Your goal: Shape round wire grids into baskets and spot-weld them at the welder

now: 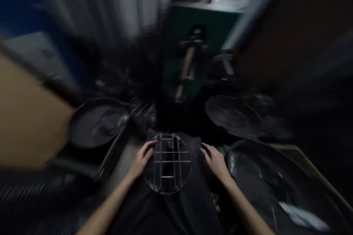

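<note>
A round wire rack (173,162) with crossing metal bars is over my lap, above the dark trousers (197,194). My left hand (142,159) is at the rack's upper left edge, its thumb and fingers closed on the rim. To the right, my right hand (216,159) is apart from the rack, beside my right knee, with fingers slightly bent and spread and nothing seen in them. Blur hides the finer details of both hands.
A dark round pan (96,123) stands at the left. Another round pan (233,115) is at the right, behind a large dark basin (286,187) holding a pale object (303,216). Metal coils (145,112) lie near the left pan. A tan panel (30,114) borders the far left.
</note>
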`<action>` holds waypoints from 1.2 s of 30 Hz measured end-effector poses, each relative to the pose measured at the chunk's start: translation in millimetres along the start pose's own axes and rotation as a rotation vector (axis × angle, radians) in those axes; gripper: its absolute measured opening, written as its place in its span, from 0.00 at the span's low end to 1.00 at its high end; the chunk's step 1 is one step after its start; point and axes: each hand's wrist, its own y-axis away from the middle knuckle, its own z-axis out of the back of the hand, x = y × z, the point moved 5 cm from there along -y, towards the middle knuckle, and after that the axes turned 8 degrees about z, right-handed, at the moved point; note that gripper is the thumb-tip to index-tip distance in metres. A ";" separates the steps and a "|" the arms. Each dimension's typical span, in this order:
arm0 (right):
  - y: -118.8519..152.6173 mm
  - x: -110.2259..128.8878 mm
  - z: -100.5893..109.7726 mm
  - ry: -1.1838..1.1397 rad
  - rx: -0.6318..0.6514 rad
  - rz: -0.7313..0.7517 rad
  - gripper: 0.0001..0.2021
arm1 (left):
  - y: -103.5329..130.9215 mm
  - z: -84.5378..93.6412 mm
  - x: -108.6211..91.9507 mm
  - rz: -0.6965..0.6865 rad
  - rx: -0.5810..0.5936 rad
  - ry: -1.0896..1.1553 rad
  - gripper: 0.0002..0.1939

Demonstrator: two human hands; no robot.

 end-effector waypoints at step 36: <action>-98.3 70.5 132.0 -0.071 -0.062 0.456 0.05 | -18.8 3.5 -64.4 -0.108 0.081 0.234 0.34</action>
